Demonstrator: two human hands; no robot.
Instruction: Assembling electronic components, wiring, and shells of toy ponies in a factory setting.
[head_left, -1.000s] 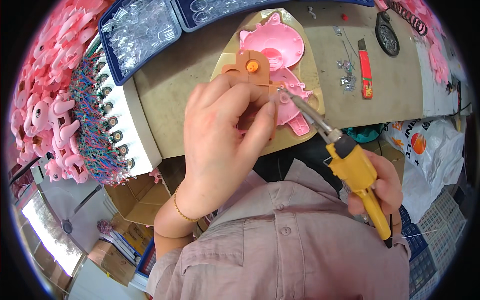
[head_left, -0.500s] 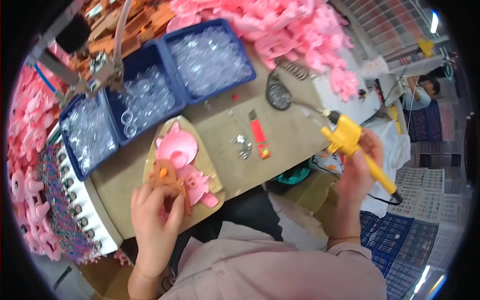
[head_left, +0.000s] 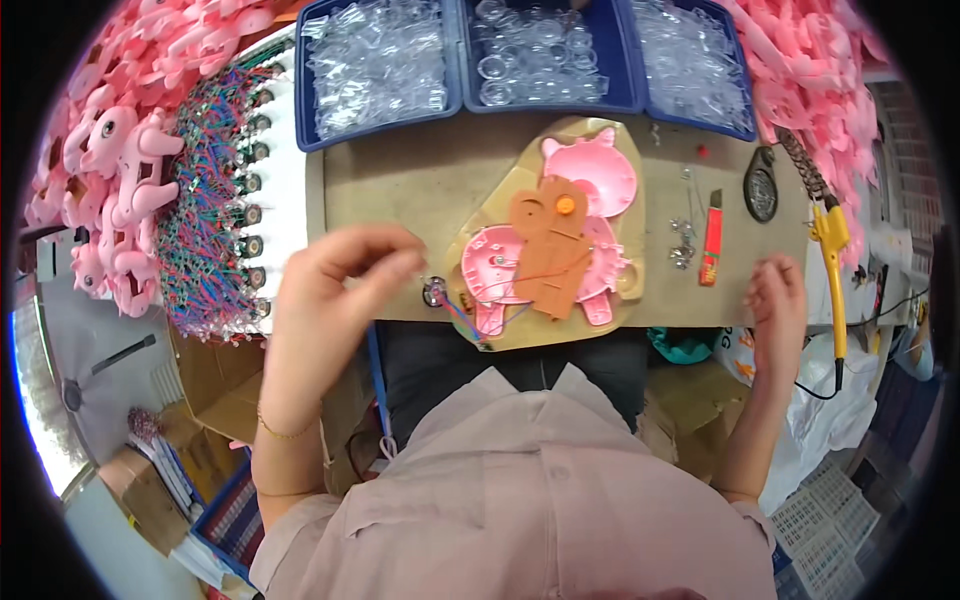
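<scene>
The right hand point(head_left: 778, 312) rests nearest the body, at the near edge of the table, its fingers loosely curled and nothing seen in their grasp. The left hand point(head_left: 335, 285) hovers over the left side of the table, thumb and forefinger bent toward each other with a narrow gap; nothing shows between them. Just beside these fingertips, to their right and slightly nearer the body, lies a small round dark-and-silver component point(head_left: 434, 292), with red and blue wires. Farther right, and well apart from both hands, a flat brown plastic piece with a rounded side lobe point(head_left: 550, 270) lies across pink hollow plastic shells point(head_left: 492, 262) in a yellowish, tapering holder point(head_left: 626, 290). Its long axis runs almost straight away from the body; an orange round knob point(head_left: 566, 205) marks the far end. The left fingertips are the nearer to it, the right hand lying farther off on the opposite side. To the right are a red-handled cutter point(head_left: 711, 248) and a yellow-handled soldering iron point(head_left: 831, 250), its upper end at a dark wire coil point(head_left: 800, 165). Blue trays of clear plastic parts point(head_left: 458, 60) close the far side.
</scene>
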